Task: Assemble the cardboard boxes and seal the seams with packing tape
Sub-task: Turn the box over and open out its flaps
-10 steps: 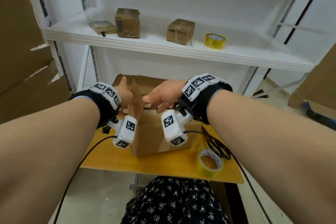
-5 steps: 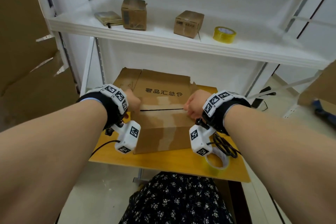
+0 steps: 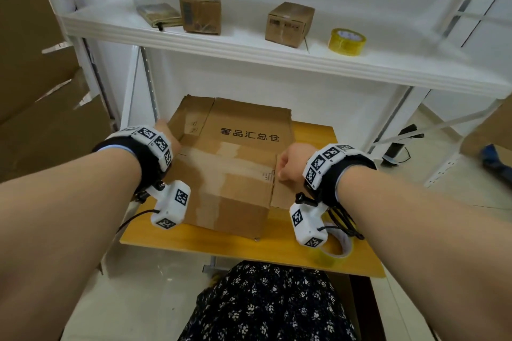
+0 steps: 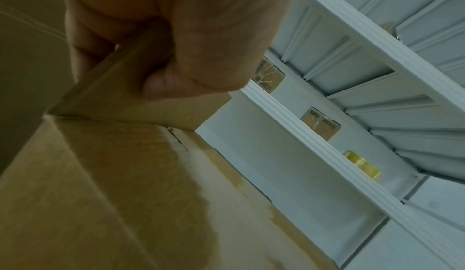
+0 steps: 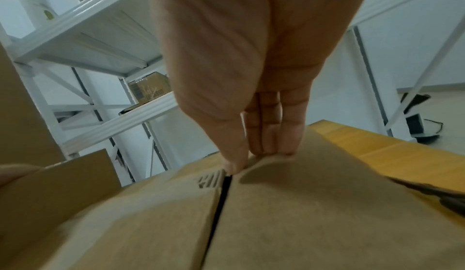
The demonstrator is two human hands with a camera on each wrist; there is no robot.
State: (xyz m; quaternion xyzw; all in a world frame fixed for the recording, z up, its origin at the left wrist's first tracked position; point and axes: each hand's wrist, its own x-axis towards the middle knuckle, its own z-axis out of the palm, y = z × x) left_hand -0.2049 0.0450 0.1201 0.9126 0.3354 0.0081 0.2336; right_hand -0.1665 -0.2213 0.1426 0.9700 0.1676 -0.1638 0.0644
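My left hand point(image 4: 176, 36) has its fingers and thumb curled round the edge of the left end flap point(image 3: 184, 122) of the worn brown cardboard box point(image 3: 230, 174), pinching the board where it stands up. My right hand point(image 3: 291, 165) pinches the right end flap point(image 3: 282, 191) between the thumb and three straight fingers point(image 5: 274, 133), right beside the dark slit where two panels meet. So both hands are clamped on the box, one at each end, well apart from each other. Both forearms reach forward and down, wrists level with the box top, the right wrist bent so the fingers point down onto the flap.

The box sits in the middle of the yellow wooden table point(image 3: 313, 133), its back flap with black printed characters lying open toward the table's far edge. I judge it empty and light, stiff along its panels but soft at the creases, with paler patches that look like old tape tear-off, so the surface may be weak there. Holding at flap edges near the folds looks the safest place; pulling at a corner could rip it.

A clear yellowish roll of packing tape point(image 3: 331, 253) lies near the table's front right corner, partly hidden under my right wrist. The seam is not yet taped.

Above, a white shelf point(image 3: 249, 50) carries two small brown boxes point(image 3: 201, 8), a flat brown packet point(image 3: 159, 15) and another yellow tape roll point(image 3: 347, 41).
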